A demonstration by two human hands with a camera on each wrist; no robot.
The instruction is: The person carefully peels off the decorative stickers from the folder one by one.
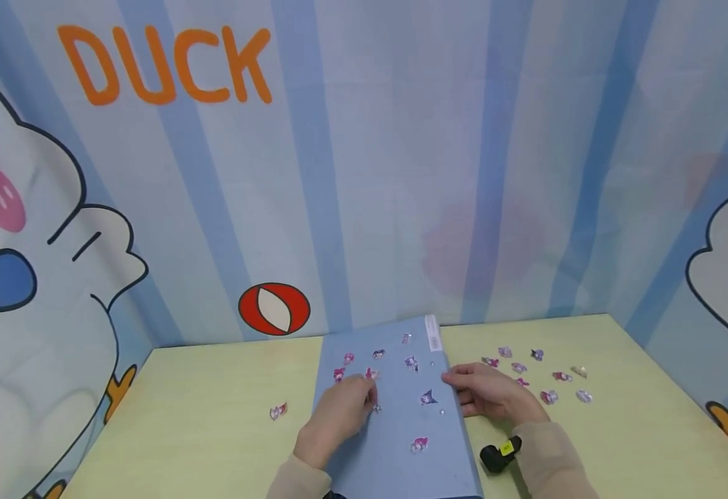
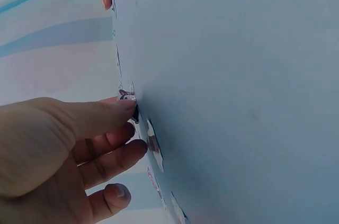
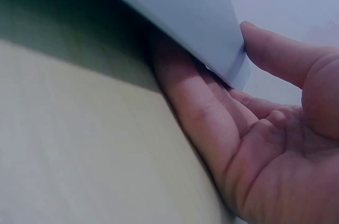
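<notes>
A small sticker (image 2: 127,96) is between the thumb and forefinger of your left hand (image 1: 341,412), pinched right at the surface of a blue folder (image 1: 395,471). The folder lies at the middle of the table (image 1: 208,443), its far edge near the backdrop (image 1: 388,173). Your right hand (image 1: 491,389), apart from the left, grips the folder's right edge, thumb above and fingers beneath. What the folder contains is hidden; its cover bears scattered pink and purple cartoon stickers (image 1: 419,444) and, at the top right corner, a white label (image 1: 433,333). A loose group of stickers (image 1: 549,397) lies on the table to the right, and one single sticker (image 1: 278,411) to the left. The blue-striped backdrop reads "DUCK" in orange.
</notes>
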